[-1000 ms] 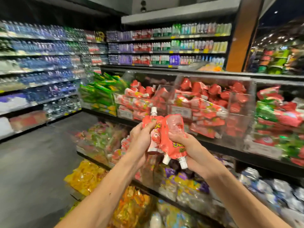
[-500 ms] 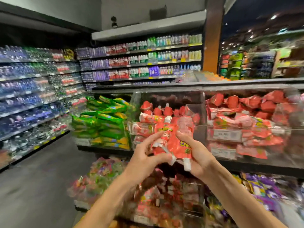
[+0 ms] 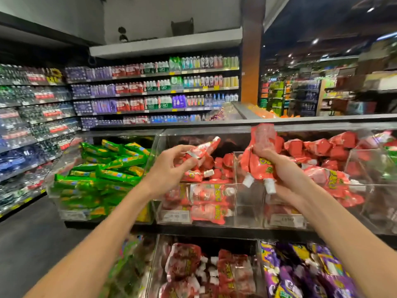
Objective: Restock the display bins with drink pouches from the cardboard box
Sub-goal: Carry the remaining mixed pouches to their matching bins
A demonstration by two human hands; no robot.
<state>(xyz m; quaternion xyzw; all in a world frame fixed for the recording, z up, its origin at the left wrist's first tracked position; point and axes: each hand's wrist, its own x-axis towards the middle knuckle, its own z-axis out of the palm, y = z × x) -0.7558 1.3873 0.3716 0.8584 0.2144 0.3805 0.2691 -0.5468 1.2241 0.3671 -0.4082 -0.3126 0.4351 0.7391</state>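
Green packs point(image 3: 103, 168) are sitting in the far-left bin. The left hand point(image 3: 169, 166) is pinching one red pouch point(image 3: 202, 150) over the clear bin point(image 3: 214, 211), and the right hand point(image 3: 279, 168) is gripping a pouch bunch point(image 3: 257, 155), spouts hanging down, over the next bin.

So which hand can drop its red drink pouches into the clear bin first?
Probably the left hand. It holds its red spouted drink pouches right over the clear plastic bin of matching red pouches. The right hand grips its red pouches near the divider between that bin and the next.
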